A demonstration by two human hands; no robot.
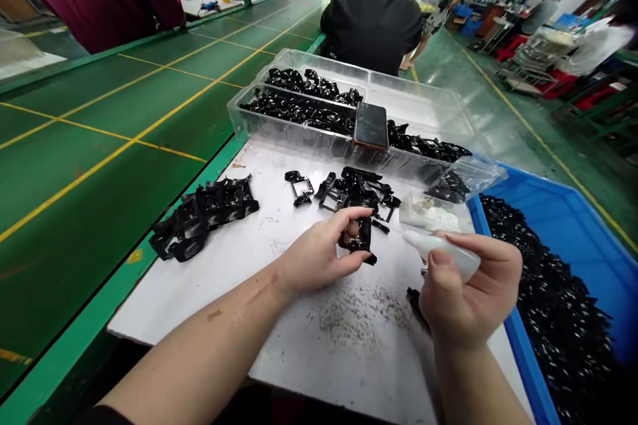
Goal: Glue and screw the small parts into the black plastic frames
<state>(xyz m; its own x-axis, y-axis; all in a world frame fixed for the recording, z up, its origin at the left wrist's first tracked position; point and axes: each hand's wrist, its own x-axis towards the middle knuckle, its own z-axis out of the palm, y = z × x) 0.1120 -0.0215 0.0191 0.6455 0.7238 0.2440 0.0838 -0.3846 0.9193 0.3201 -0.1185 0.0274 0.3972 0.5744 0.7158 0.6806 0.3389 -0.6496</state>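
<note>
One white table [219, 285] ran ahead; the right hand [466, 295] gripped a white squeeze bottle [443, 252], while the left hand [319, 255] pinched a black plastic part [359, 239] above the table, seemingly light, stiff, best held by its edges.

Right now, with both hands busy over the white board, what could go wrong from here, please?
The white squeeze bottle in the right hand points at the black plastic part in the left hand, so a hard squeeze could over-wet it. Drips might also reach the loose black parts in the blue crate beside it.
</note>
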